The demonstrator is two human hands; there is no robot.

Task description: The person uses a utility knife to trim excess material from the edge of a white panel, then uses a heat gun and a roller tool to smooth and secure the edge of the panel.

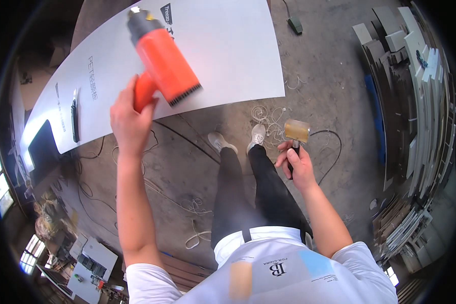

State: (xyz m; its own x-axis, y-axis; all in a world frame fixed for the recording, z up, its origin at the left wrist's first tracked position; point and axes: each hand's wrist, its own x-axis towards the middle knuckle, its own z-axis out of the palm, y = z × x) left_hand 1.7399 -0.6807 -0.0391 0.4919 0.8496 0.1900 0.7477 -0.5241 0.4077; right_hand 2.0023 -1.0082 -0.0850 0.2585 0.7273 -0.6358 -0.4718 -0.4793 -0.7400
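Note:
My left hand [133, 117] is closed around the grip of an orange heat gun [167, 63]. Its dark nozzle points up and to the left, above a large white panel [228, 55]. In my right hand [300, 164], held low to the right of the panel, is a small hand roller [296, 130] with a yellowish cylinder and a black handle. A utility knife [75, 115] with a black handle lies on the left part of the panel. Whether the heat gun is running, I cannot tell.
White cords [268, 119] lie coiled on the floor near my shoes, and a black cable [187, 139] runs under the panel's edge. Stacked board strips [420, 101] line the right side. A green foot pedal [295, 25] rests on the floor beyond. A cluttered white table [93, 268] stands lower left.

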